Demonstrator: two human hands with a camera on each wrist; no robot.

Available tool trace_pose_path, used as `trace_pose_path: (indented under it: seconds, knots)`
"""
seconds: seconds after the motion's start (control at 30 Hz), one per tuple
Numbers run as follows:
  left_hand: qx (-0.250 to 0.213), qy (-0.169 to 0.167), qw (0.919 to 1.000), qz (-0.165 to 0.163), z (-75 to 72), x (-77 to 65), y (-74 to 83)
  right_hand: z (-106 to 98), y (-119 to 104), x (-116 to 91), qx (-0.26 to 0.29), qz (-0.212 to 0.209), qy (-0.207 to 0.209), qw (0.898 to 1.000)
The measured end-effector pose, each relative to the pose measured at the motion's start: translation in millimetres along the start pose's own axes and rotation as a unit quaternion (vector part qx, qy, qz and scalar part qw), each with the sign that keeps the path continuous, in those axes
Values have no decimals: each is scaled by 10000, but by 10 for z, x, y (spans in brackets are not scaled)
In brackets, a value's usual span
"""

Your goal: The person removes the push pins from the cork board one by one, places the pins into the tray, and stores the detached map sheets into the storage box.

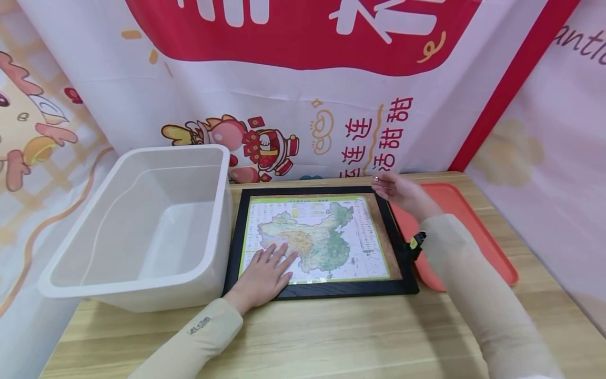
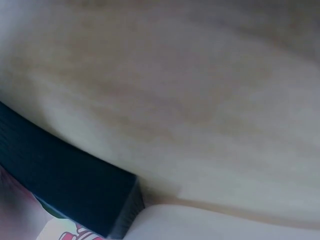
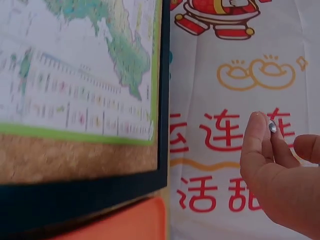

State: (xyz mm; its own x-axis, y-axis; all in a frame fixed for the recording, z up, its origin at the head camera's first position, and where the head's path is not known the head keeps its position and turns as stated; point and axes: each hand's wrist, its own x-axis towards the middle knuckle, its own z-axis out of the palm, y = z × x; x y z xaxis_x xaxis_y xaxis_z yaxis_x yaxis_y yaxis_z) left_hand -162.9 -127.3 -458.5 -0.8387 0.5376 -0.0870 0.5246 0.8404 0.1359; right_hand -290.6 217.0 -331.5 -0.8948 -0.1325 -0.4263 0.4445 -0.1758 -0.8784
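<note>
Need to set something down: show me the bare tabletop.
Free: tabletop between left sleeve, right sleeve and framed map; a smaller patch between coral tray, right sleeve and tabletop's right edge. Crowded: farther back, with tub, map and tray abreast.

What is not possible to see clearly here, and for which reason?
Head view: fine print of map, too small.
Head view: map's lower left, under left hand.
Head view: white lettering, cut by top edge.
Right wrist view: shiny thing in right hand, too small to identify.
</note>
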Motion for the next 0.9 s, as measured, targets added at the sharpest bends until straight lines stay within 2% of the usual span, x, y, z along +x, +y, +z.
trace_pose_path:
  seconds: [0.4, 0.7, 0.9]
  knots:
    - [-10, -21, 10000, -31, 8, 3, 4, -675, 72, -190, 905, 399, 284, 9947]
    - [-2, -61, 10000, -40, -19, 5, 13, -1124, 175, -275, 1115, 415, 227, 9926]
    - [16, -74, 10000, -55, -11, 10, 6, -1343, 271, -297, 1354, 458, 180, 9896]
